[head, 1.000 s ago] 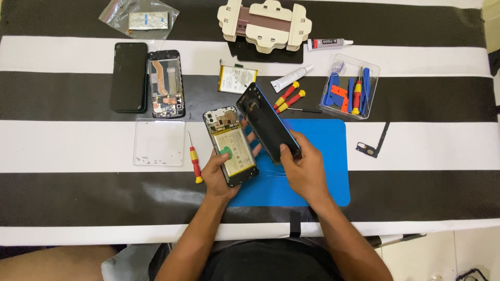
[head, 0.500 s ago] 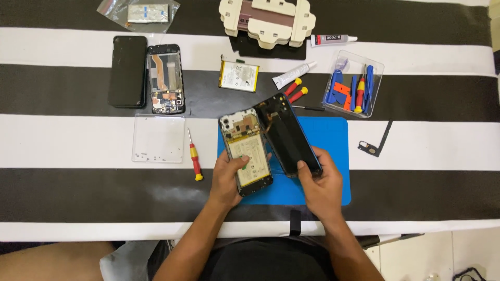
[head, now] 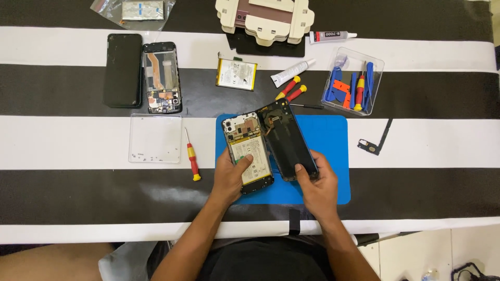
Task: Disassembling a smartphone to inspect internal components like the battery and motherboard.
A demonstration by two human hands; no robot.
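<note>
An opened phone body [head: 248, 151] with a white battery and exposed boards lies on the blue mat [head: 333, 156]. My left hand [head: 229, 174] grips its lower left edge, thumb on the battery. My right hand [head: 317, 184] holds the black back cover [head: 287, 138] by its lower end, tilted to the right of the body. A thin cable near the top still joins the cover to the body.
On the striped table: a red-and-yellow screwdriver [head: 192, 161], a clear tray [head: 154, 138], a second opened phone [head: 162, 78] beside a black panel [head: 123, 70], a loose battery [head: 236, 74], two screwdrivers [head: 290, 89], glue tubes [head: 291, 73], a clear tool box [head: 353, 82], a wooden jig [head: 265, 18].
Both hands lowered the phone body and back cover toward the blue mat and to the right; the cover has swung open further to the right of the body.
</note>
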